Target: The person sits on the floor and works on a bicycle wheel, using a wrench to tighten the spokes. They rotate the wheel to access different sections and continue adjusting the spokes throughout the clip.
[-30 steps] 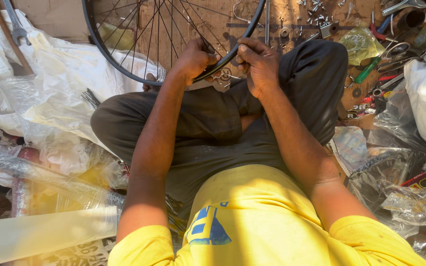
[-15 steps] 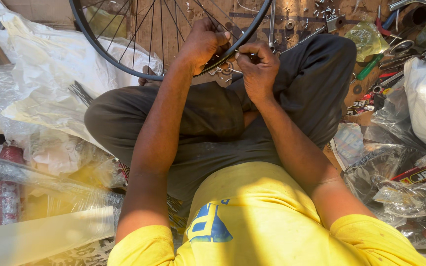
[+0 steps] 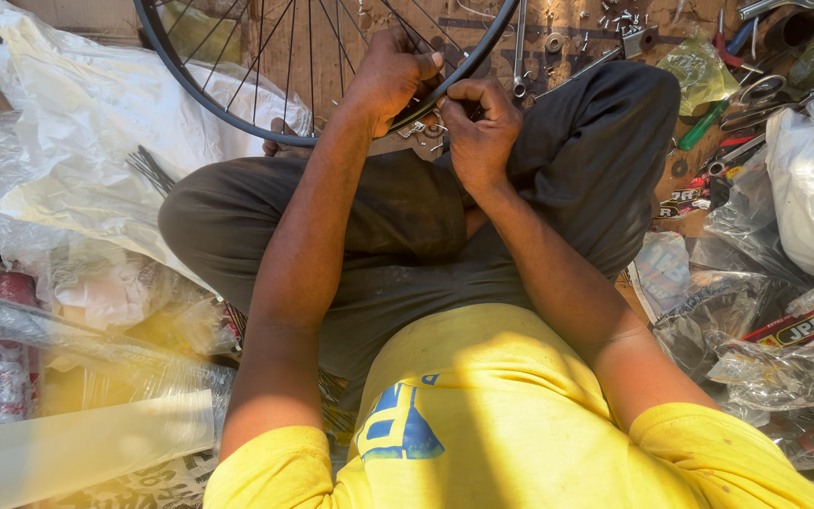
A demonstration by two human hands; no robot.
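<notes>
Bicycle wheel rim (image 3: 237,111) stands over the crossed legs, top cut off by frame edge. Left hand (image 3: 390,75) curled around the rim's lower arc, fingers closed on it. Right hand (image 3: 479,127) fisted just beside, pinching something small at the rim; too small to identify. Spokes (image 3: 280,57) run upward. Loose nuts (image 3: 614,19) and screwdriver (image 3: 702,125) lie on the floor beyond; plastic sheeting (image 3: 77,123) to the left.

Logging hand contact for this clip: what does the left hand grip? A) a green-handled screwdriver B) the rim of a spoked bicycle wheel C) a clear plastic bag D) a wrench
B: the left hand wraps over the dark rim of the spoked bicycle wheel, with the right hand pinched close beside it at the rim; the green-handled screwdriver lies untouched on the floor to the right.
</notes>
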